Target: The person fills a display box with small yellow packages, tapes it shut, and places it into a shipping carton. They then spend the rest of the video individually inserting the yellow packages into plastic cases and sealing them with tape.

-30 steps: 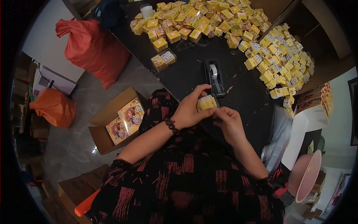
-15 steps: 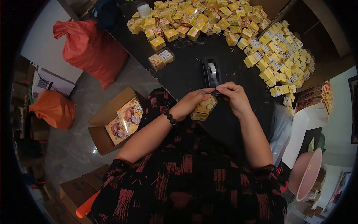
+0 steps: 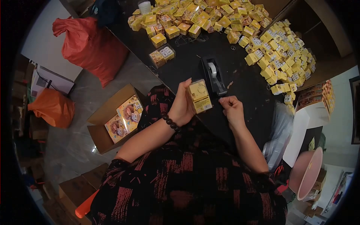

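Observation:
My left hand (image 3: 182,108) is wrapped round a clear plastic box (image 3: 200,98) with small yellow boxes inside, holding it tilted over the front of the black table. My right hand (image 3: 234,111) is just to the right of it, thumb and forefinger pinched together. Whatever is between those fingertips is too small to make out. Directly beyond both hands stands a black tape dispenser (image 3: 214,79) with a roll of clear tape. Another clear box with small boxes in it (image 3: 162,56) lies farther left on the table.
A large heap of yellow boxes (image 3: 202,17) covers the table's far side. More small yellow boxes (image 3: 283,56) spill from a carton at right. An open carton (image 3: 98,135) with printed packs, a red sack (image 3: 92,48) and a pink basin (image 3: 305,172) stand around.
My hands have parted. My left hand has turned the plastic box more upright and moved slightly left, while my right hand has drawn back, lower, from the tape dispenser.

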`<state>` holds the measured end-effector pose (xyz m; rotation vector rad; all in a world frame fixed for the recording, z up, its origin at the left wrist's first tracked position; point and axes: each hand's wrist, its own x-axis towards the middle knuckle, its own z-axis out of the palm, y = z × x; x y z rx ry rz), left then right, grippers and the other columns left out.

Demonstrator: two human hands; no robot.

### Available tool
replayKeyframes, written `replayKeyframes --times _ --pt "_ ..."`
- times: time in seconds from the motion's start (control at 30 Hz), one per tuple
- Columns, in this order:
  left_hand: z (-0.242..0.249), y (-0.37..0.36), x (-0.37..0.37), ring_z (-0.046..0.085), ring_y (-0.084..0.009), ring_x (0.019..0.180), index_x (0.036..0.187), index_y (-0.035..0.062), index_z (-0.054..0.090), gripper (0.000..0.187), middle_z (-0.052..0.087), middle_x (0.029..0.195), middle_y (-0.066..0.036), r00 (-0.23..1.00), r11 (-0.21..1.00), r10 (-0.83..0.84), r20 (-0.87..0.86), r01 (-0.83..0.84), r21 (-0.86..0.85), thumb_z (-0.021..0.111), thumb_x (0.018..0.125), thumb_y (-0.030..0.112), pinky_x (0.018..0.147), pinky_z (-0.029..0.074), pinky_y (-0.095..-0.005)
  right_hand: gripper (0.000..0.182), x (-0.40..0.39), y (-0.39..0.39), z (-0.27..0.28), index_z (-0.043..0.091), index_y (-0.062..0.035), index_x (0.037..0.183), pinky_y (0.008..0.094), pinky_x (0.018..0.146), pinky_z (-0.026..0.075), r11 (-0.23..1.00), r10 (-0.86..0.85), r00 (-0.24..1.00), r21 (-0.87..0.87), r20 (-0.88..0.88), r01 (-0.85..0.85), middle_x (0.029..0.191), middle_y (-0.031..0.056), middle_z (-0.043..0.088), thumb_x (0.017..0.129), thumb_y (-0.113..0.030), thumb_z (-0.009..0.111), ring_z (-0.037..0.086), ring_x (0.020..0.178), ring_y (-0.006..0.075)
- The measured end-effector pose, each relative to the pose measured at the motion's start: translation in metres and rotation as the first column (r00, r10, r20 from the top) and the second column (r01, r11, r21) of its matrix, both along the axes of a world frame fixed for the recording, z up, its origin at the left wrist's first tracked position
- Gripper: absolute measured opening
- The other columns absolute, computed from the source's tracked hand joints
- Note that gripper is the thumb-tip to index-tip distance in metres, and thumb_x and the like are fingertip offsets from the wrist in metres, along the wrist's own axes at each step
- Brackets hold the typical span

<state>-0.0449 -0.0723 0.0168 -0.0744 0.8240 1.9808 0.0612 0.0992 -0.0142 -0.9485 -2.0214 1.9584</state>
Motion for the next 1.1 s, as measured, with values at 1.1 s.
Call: replayKeyframes --times 1.1 --pt "-0.004 -0.033 -0.082 0.047 -0.036 0.111 0.124 0.0054 0.054 0.047 0.051 0.116 -0.018 -0.094 0.722 -0.368 -0.925 -0.656 -0.22 0.069 0.081 0.016 0.098 0.039 -0.0403 0.014 0.015 -0.027 0.034 0.063 -0.0007 0.087 0.0342 0.073 0.044 0.537 0.276 0.929 0.841 -0.247 0.064 0.088 0.0119 0.057 0.079 -0.008 0.073 0.055 0.083 0.0278"
